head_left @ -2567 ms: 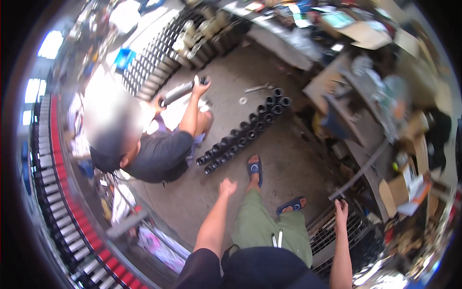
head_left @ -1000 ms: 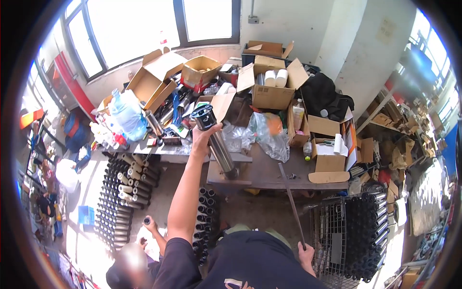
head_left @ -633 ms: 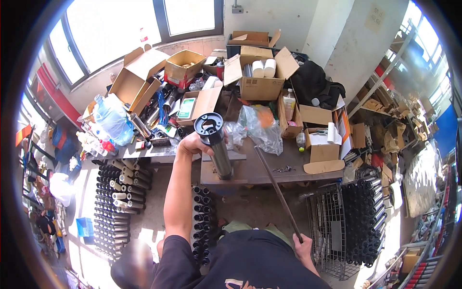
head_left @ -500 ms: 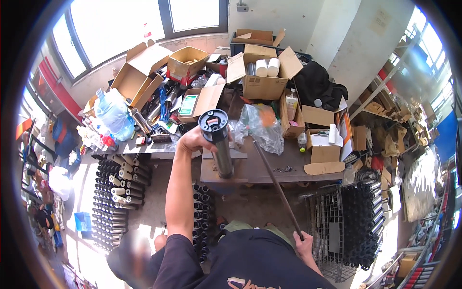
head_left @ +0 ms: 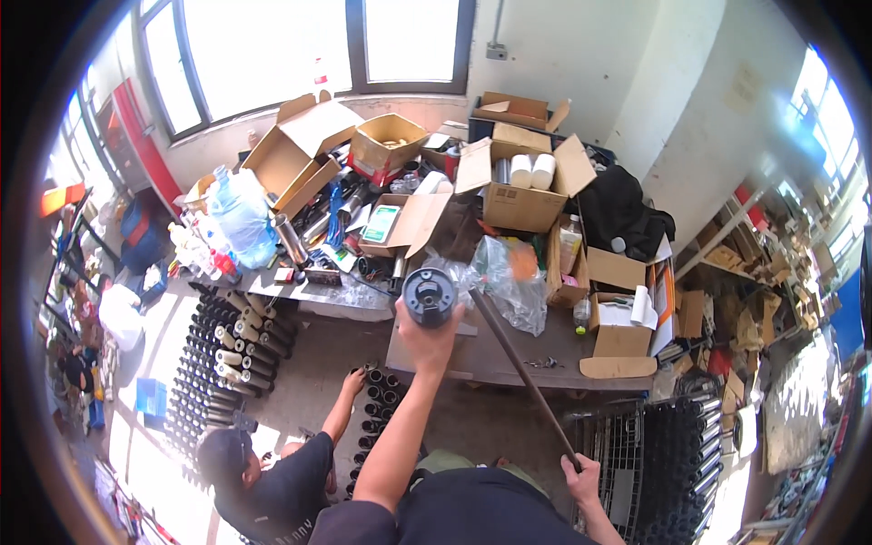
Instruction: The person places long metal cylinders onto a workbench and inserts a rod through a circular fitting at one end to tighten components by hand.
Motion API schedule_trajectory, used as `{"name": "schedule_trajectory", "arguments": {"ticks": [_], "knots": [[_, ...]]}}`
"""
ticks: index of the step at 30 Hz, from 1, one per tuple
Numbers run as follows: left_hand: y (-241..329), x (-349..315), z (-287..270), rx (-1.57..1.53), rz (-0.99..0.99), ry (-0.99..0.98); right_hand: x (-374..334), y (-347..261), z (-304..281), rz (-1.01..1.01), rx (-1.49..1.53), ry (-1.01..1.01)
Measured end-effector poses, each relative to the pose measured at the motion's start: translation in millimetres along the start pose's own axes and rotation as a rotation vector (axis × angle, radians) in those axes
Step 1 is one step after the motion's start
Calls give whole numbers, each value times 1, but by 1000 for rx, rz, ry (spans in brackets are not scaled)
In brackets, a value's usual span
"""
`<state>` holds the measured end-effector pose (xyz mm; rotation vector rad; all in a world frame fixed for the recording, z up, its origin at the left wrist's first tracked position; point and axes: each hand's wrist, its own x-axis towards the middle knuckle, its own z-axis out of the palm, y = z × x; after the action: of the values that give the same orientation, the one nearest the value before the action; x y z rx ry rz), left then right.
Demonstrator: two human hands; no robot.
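My left hand (head_left: 429,343) is closed around a dark metal cylinder (head_left: 429,300) in front of me, at the near edge of the workbench (head_left: 436,355). The cylinder's round, recessed end faces up toward me, so most of its body is hidden behind that end and my hand. A long dark metal rod (head_left: 527,373) slants from the bench down to the right. Its lower end is gripped in my right hand (head_left: 582,476); the upper end lies just right of the cylinder, and I cannot tell whether it touches the bench.
Open cardboard boxes (head_left: 524,206) and plastic bags (head_left: 509,286) crowd the bench. Rows of black tubes (head_left: 213,372) stand at the left, more tubes (head_left: 677,454) beside a wire cage (head_left: 619,463) at the right. A co-worker (head_left: 268,486) crouches at lower left, one hand (head_left: 355,378) at the nearby tubes.
The cylinder has tilted, its round end now facing me and lower in view. My left forearm has swung right. The co-worker shows more fully, one arm stretched to the tubes.
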<state>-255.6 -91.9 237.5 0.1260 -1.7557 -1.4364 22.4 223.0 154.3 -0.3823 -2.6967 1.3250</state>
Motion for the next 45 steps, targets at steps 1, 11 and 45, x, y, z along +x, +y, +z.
{"name": "schedule_trajectory", "arguments": {"ticks": [1, 11, 45], "knots": [[-9, 2, 4, 17, -42, -40, 10, -4, -5, -29, -26, -1], [-20, 62, -33, -357, -274, -700, 58, -47, -56, -117, -227, -33], [37, 33, 27, -1590, -879, -605, 329, -519, 543, -1113, -946, -855]]}}
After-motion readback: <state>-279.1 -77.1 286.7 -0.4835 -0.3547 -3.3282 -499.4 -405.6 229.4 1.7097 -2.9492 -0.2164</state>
